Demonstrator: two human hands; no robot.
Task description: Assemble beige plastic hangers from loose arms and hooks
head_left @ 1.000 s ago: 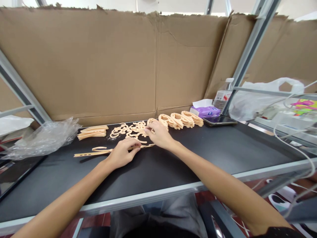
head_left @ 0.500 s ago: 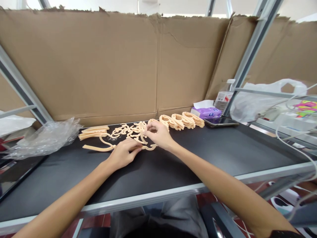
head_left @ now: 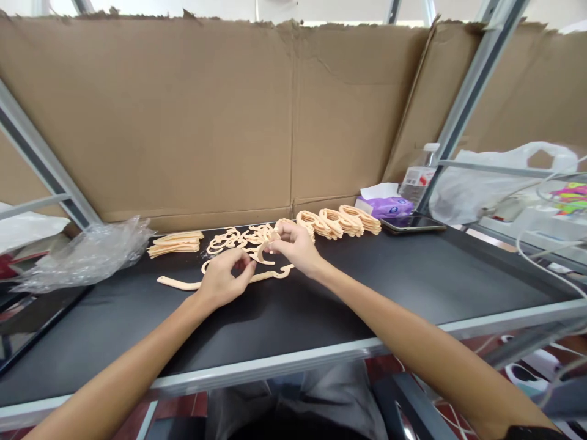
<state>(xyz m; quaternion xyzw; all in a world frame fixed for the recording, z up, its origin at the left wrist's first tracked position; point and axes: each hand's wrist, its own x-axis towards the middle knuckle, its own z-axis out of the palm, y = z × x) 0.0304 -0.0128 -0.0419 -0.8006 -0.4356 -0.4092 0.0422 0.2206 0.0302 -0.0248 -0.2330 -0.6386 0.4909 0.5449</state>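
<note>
My right hand (head_left: 298,247) pinches a small curved peach plastic hook piece (head_left: 262,252) above the black tabletop. My left hand (head_left: 225,276) is just left of it, thumb and forefinger curled to a near-closed pinch; anything between the tips is too small to make out. Under the left hand lies a long peach hanger arm (head_left: 178,284), partly hidden by the fingers, with a hook-shaped part (head_left: 283,272) at its right end. Behind both hands spreads a loose heap of curved hook pieces (head_left: 224,239).
Flat peach strips (head_left: 175,244) are stacked at the left, near crumpled clear plastic (head_left: 101,250). To the right stand several stacks of looped pieces (head_left: 353,221), a purple tissue pack (head_left: 385,206), a phone (head_left: 413,223) and a bottle (head_left: 418,177). A cardboard wall (head_left: 183,122) closes the back.
My left hand has risen off the hanger arm and opened its curl slightly. The arm's left end has shifted lower, and a curved piece beside it has moved. My right hand stays nearly in place.
</note>
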